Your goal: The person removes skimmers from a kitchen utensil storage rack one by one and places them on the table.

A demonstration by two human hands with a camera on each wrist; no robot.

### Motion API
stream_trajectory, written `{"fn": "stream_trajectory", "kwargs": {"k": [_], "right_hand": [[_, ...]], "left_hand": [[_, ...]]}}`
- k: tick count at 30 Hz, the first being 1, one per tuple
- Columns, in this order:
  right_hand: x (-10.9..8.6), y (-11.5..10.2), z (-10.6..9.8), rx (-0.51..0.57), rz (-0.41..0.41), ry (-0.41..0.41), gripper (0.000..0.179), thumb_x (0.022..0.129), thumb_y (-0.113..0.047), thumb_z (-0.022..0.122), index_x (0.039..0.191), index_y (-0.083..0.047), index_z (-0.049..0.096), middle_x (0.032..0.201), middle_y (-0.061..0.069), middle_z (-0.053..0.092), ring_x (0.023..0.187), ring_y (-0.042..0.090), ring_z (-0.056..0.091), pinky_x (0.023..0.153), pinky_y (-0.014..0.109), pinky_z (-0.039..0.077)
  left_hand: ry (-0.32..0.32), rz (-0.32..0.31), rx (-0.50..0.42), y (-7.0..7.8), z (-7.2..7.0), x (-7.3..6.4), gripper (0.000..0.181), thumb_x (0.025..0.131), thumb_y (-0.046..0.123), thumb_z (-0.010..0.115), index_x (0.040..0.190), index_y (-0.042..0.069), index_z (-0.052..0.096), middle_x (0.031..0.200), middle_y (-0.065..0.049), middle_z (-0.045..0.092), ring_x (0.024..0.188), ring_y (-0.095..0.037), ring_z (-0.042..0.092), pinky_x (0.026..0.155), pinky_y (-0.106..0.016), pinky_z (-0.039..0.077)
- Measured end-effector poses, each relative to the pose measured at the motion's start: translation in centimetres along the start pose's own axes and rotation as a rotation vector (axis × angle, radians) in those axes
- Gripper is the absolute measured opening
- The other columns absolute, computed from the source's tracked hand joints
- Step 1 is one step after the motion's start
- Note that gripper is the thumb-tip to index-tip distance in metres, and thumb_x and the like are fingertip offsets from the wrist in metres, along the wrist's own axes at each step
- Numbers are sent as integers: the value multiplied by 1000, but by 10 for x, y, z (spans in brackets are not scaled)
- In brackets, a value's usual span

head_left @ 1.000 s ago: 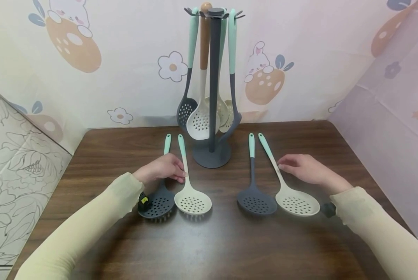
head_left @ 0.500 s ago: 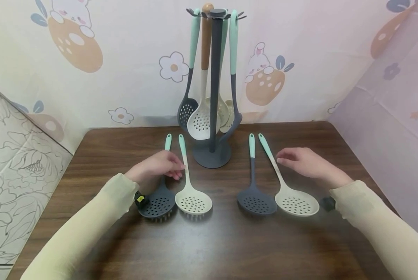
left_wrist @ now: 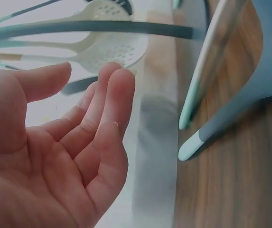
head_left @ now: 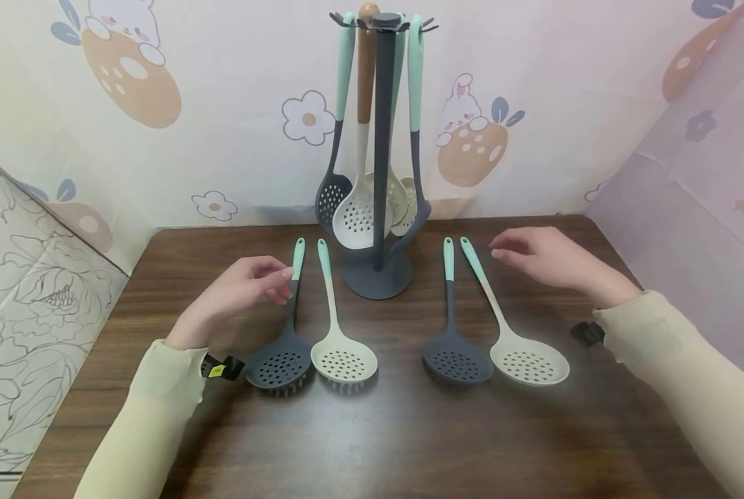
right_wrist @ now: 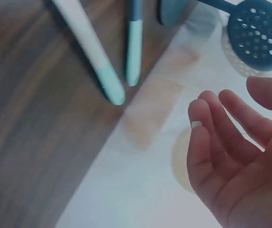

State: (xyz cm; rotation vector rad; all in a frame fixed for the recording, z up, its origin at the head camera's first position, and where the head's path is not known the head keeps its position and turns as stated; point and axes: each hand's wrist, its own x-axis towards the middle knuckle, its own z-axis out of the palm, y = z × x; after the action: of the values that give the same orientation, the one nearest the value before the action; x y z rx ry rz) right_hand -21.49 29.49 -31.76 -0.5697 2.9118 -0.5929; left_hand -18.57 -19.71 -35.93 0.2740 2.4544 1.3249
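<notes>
My left hand [head_left: 237,291] hovers at the dark grey skimmer [head_left: 280,362] on the left, its fingertips overlapping that handle in the head view. In the left wrist view its loosely bent fingers [left_wrist: 119,102] hold nothing. A cream skimmer [head_left: 344,362] lies just right of the grey one. On the other side, a second dark grey skimmer [head_left: 458,357] lies beside a second cream skimmer [head_left: 530,359]. My right hand [head_left: 549,258] is raised to the right of that cream skimmer's mint-tipped handle, fingers loosely bent and empty.
A dark grey utensil stand [head_left: 382,159] rises at the back middle of the brown wooden table [head_left: 397,443]. Several slotted spoons and skimmers hang from its hooks, including a white one with a brown handle [head_left: 364,76]. A patterned curtain [head_left: 235,104] covers the wall behind.
My left hand has let go of the left cream skimmer's handle and moved left and up. My right hand has lifted away from the right cream skimmer's handle. All four skimmers stay put.
</notes>
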Motion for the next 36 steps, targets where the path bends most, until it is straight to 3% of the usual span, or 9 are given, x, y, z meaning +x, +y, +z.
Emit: {"fn": "stream_trajectory", "kwargs": {"k": [8, 12, 19, 25, 36], "right_hand": [[20, -32, -19, 35, -64, 114, 29, 100, -26, 61, 119, -5, 67, 109, 14, 69, 101, 30, 63, 88, 53, 47], [32, -53, -30, 95, -60, 186, 29, 101, -27, 58, 117, -4, 67, 105, 14, 68, 96, 28, 61, 86, 50, 47], [55, -89, -41, 179, -42, 306, 38, 101, -36, 57, 124, -7, 63, 113, 9, 66, 99, 25, 61, 84, 44, 49], [69, -118, -40, 241, -80, 383, 41, 98, -42, 60, 125, -12, 64, 115, 3, 67, 100, 16, 61, 90, 38, 50], [80, -142, -30, 214, -127, 528, 39, 92, -39, 71, 114, -7, 69, 98, 4, 70, 85, 13, 64, 77, 25, 49]], "left_hand": [[60, -33, -124, -14, 0, -5, 44, 100, 43, 59, 118, 4, 60, 95, -14, 71, 90, -31, 69, 90, -52, 49], [78, -37, -125, -16, -1, -5, 46, 99, 45, 59, 119, 3, 60, 96, -16, 70, 89, -29, 69, 89, -51, 50], [82, -44, -132, -17, -2, -5, 46, 99, 45, 59, 120, 4, 59, 100, -20, 69, 90, -29, 68, 90, -51, 50], [87, -42, -147, -17, 0, -6, 45, 100, 44, 58, 120, 4, 58, 98, -17, 69, 90, -29, 68, 89, -50, 50], [90, -25, -144, -17, 1, -7, 45, 100, 43, 58, 120, 2, 58, 96, -16, 69, 89, -28, 68, 89, -50, 50]]}}
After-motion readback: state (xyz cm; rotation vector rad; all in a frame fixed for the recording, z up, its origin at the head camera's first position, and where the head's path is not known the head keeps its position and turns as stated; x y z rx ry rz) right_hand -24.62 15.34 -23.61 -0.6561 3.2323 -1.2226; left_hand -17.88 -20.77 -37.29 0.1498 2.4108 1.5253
